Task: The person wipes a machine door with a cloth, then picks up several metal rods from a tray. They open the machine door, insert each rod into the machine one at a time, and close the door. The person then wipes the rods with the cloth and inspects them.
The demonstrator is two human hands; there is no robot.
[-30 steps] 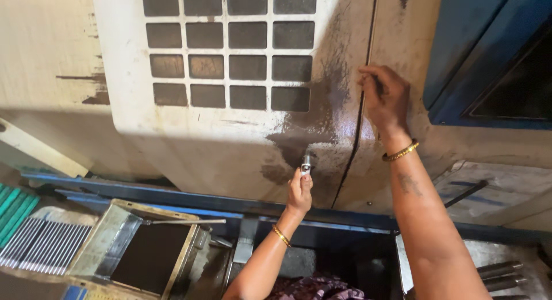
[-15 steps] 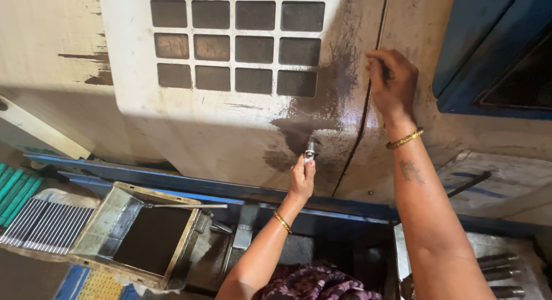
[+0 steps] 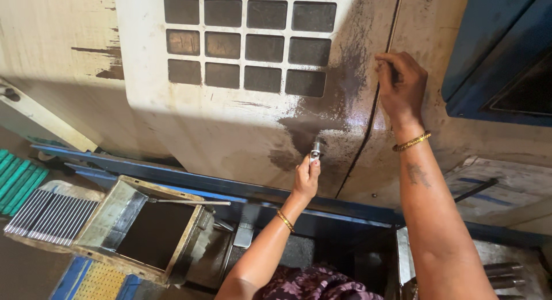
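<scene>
My left hand (image 3: 305, 176) is raised against a worn cream machine panel (image 3: 230, 127) and pinches a small metal key or knob (image 3: 315, 148) set in a dark oily patch of the panel. My right hand (image 3: 402, 84) is higher and to the right, its fingers curled on the edge of the thin dark seam (image 3: 376, 104) that runs down the panel. Both wrists wear gold bangles. A grid of dark square windows (image 3: 247, 41) fills the panel's upper part, above and left of my left hand.
A blue rail (image 3: 172, 176) runs below the panel. Beneath it at lower left stands an open metal tray (image 3: 103, 219) with dark liquid, beside a rack of thin metal rods (image 3: 46, 216). A blue frame (image 3: 489, 53) is at upper right, metal bars (image 3: 503, 274) at lower right.
The view has shifted a little downward and left. Both hands stay on the same spots of the panel, the left still on the small metal piece.
</scene>
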